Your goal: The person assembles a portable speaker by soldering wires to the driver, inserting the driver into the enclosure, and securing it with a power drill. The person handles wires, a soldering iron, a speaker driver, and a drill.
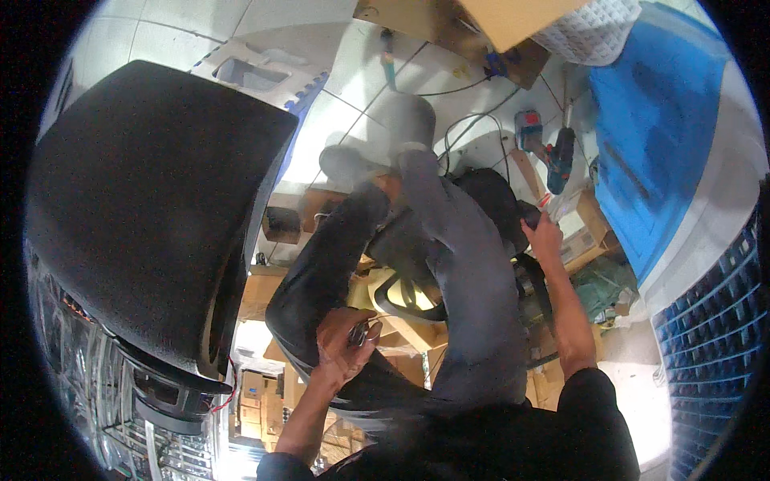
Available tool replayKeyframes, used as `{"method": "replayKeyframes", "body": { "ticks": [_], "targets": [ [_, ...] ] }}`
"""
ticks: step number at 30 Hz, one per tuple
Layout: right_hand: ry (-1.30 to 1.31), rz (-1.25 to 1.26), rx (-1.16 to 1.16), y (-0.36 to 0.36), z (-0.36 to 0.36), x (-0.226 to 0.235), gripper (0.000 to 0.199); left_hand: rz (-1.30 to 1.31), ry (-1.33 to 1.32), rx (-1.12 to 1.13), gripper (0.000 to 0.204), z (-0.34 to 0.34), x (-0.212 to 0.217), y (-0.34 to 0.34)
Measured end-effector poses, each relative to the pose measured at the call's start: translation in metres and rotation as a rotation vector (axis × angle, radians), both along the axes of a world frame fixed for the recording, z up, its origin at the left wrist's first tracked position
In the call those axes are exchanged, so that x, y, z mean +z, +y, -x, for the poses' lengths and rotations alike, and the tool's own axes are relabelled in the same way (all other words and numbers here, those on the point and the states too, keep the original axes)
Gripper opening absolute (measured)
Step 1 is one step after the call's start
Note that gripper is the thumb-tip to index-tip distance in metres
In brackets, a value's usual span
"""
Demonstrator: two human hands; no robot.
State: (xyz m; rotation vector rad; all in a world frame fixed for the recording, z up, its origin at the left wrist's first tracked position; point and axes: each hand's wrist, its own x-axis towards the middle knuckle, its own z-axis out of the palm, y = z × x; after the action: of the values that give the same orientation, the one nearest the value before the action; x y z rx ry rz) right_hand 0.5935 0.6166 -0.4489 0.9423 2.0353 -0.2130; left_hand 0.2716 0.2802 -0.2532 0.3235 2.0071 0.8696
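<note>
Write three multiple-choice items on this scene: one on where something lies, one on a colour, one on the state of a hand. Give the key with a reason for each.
1. Where does the cordless drill lie?
A. On the floor beyond the right hand
B. On top of the big black speaker box
C. In the left hand

2. What colour is the large sheet at the right?
A. Red
B. Blue
C. Yellow

3. What is the left hand doing?
A. Hanging free, away from everything
B. Closed around a small metal thing against the dark curved part
C. Resting flat on the blue sheet

Key: 1 A, the drill lies on the pale floor just past the right hand. 2 B, the sheet is plainly blue. 3 B, the fingers curl around a small shiny piece at the dark curved part.
</note>
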Motion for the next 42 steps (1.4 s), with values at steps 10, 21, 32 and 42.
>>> {"method": "replayKeyframes", "body": {
  "ticks": [10, 21, 32, 42],
  "targets": [
    [0.162, 0.164, -0.031, 0.003, -0.042, -0.030, 0.051, -0.138, 0.135, -0.115, 0.024, 0.006, -0.067, -0.019],
    [0.542, 0.147, 0.059, -0.034, -0.055, -0.044, 0.045, -0.043, 0.159, -0.581, 0.026, 0.041, -0.072, -0.021],
    [0.406, 0.130, 0.098, -0.034, -0.037, -0.042, 0.044, 0.114, 0.560, -0.290, 0.022, -0.011, -0.016, -0.050],
    [0.568, 0.079, 0.285, -0.034, -0.043, -0.056, 0.063, -0.258, 0.521, 0.575, 0.021, -0.117, 0.010, -0.109]
  ]
}}
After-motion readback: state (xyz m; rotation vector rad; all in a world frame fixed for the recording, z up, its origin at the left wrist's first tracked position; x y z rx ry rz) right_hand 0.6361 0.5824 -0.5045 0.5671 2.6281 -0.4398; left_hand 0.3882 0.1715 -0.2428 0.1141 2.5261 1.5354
